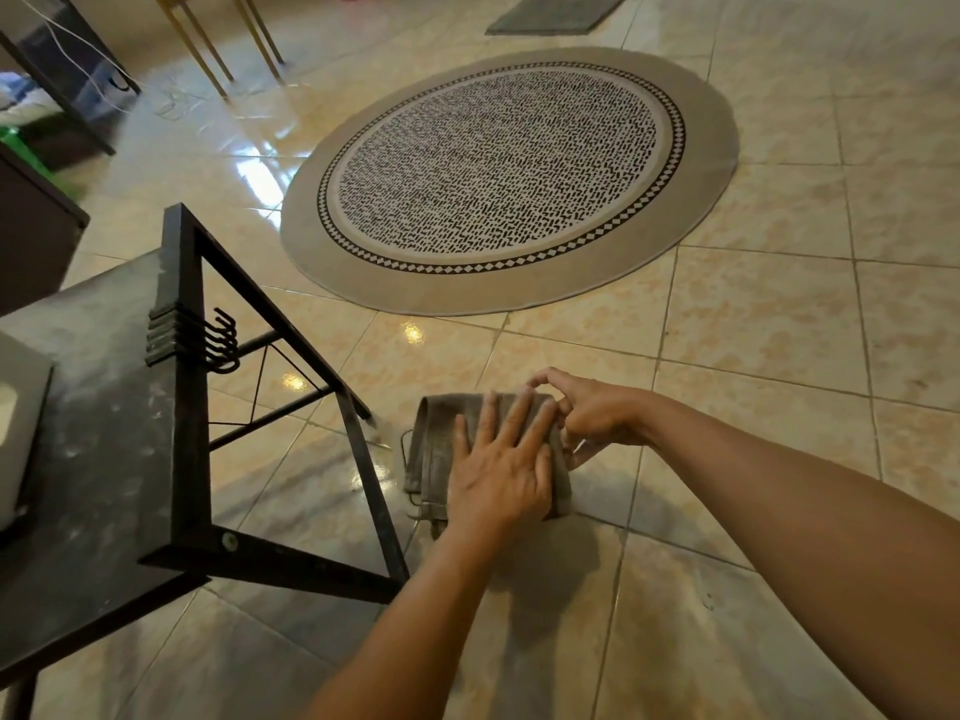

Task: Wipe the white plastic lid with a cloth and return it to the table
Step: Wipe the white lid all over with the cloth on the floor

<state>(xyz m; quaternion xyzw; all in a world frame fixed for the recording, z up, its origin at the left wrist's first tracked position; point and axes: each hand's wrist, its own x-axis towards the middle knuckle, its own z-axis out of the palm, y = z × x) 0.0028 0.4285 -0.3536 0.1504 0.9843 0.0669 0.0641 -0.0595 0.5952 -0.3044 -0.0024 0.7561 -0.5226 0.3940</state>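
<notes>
A folded grey-brown cloth is held in the air over the floor, just right of the table's corner. My left hand lies flat on the cloth with its fingers spread; its thumb is hidden. My right hand pinches the cloth's right edge, with its fingers curled behind it. A pale flat object, possibly the white lid, lies on the table at the frame's left edge, mostly cut off.
The dark table with a black metal frame and hooks fills the lower left. A round patterned rug lies on the glossy tiled floor ahead. A grey mat and furniture legs stand farther back.
</notes>
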